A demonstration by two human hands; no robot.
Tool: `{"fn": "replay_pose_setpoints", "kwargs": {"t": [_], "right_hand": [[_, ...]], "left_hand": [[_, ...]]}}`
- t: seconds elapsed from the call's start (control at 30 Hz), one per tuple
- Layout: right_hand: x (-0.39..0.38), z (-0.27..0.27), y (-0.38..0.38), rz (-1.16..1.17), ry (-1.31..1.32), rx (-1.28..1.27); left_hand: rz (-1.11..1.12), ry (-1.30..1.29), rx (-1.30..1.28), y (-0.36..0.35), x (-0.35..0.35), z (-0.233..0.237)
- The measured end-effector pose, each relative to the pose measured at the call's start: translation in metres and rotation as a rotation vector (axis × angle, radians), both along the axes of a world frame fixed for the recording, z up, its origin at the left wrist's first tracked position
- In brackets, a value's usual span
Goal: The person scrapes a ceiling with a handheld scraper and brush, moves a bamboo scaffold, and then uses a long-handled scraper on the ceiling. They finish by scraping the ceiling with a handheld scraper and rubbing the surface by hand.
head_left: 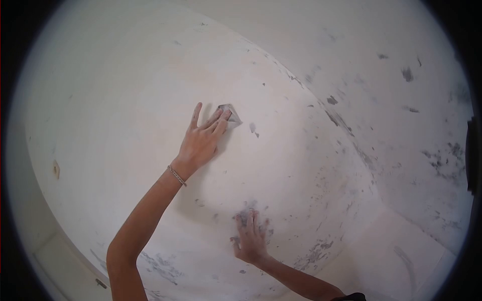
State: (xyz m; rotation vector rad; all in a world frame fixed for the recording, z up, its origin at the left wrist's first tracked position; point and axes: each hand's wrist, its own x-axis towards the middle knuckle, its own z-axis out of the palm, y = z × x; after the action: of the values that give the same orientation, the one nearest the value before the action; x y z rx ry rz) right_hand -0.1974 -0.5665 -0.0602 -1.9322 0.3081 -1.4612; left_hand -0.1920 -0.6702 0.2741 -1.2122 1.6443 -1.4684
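My left hand (201,143), with a bracelet (176,175) at the wrist, reaches up the white wall (135,100). Its index and middle fingers press a small grey folded piece of sandpaper (234,119) flat against the surface, while another finger sticks out to the side. Lower and to the right, my right hand (251,240) rests on the wall with fingers apart, over a dark grey smudged patch (246,215). White dust coats its fingers. I make out nothing held in it.
Grey scuffs and chipped spots (314,253) mark the wall at lower right. A corner edge (331,115) runs diagonally to another stained wall surface (406,75). A small beige fitting (56,169) sits at far left, and a dark object (472,155) at the right edge.
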Motion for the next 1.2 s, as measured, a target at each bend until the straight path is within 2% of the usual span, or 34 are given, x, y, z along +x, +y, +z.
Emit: {"fn": "replay_pose_setpoints", "kwargs": {"t": [0.03,0.1,0.2,0.23,0.3,0.37,0.43,0.47,0.53,0.6,0.7,0.83,0.93,1.0,1.03,1.1,1.13,1.2], "right_hand": [[0.0,0.001,0.001,-0.006,0.002,0.0],[0.0,0.002,0.001,-0.02,-0.003,-0.007],[0.001,0.002,0.004,-0.041,-0.017,-0.007],[0.001,0.001,0.003,-0.055,-0.026,-0.015],[0.0,0.002,0.004,-0.061,-0.013,-0.015],[0.0,0.003,0.006,-0.069,-0.006,-0.015],[0.001,0.003,0.005,-0.097,0.007,0.014],[-0.001,0.004,0.003,-0.105,0.012,0.009],[-0.006,0.007,0.002,0.022,0.05,0.028],[-0.006,0.006,0.002,-0.001,0.038,0.014],[-0.002,0.004,0.006,-0.029,0.02,0.002],[-0.006,0.008,0.003,-0.036,0.055,-0.003],[-0.005,0.005,0.003,-0.056,0.033,0.007],[-0.002,0.004,0.002,-0.044,0.026,-0.006],[-0.002,0.003,0.002,-0.034,0.02,-0.023],[-0.002,0.005,0.001,-0.022,0.033,-0.012],[-0.003,0.005,0.002,-0.006,0.052,-0.009],[-0.002,0.004,0.004,-0.016,0.045,-0.016]], "left_hand": [[0.012,0.019,0.04,0.008,-0.005,0.004],[-0.108,0.034,-0.094,0.006,-0.002,0.04],[0.101,0.187,-0.471,-0.009,-0.033,0.089],[0.107,0.195,-0.473,-0.016,-0.027,0.091],[-0.009,0.019,-0.555,-0.035,-0.011,0.08],[0.01,-0.144,-0.374,-0.04,-0.007,0.032],[-0.088,-0.054,-0.051,-0.031,-0.007,-0.018],[-0.103,-0.047,-0.021,-0.026,-0.009,-0.021],[-0.051,-0.015,-0.046,-0.026,-0.024,0.013],[0.007,-0.061,-0.146,-0.039,-0.028,0.036],[-0.036,-0.029,-0.216,-0.047,-0.03,0.033],[-0.124,0.03,-0.289,-0.038,-0.024,-0.002],[-0.019,-0.104,-0.13,-0.013,-0.008,-0.026],[-0.126,0.069,0.013,0.0,-0.004,-0.024],[-0.124,0.068,0.014,-0.003,-0.01,-0.017],[-0.012,-0.069,-0.054,-0.019,-0.03,0.008],[-0.003,-0.07,-0.05,-0.029,-0.035,0.018],[0.003,-0.071,-0.201,-0.049,-0.046,0.029]]}}
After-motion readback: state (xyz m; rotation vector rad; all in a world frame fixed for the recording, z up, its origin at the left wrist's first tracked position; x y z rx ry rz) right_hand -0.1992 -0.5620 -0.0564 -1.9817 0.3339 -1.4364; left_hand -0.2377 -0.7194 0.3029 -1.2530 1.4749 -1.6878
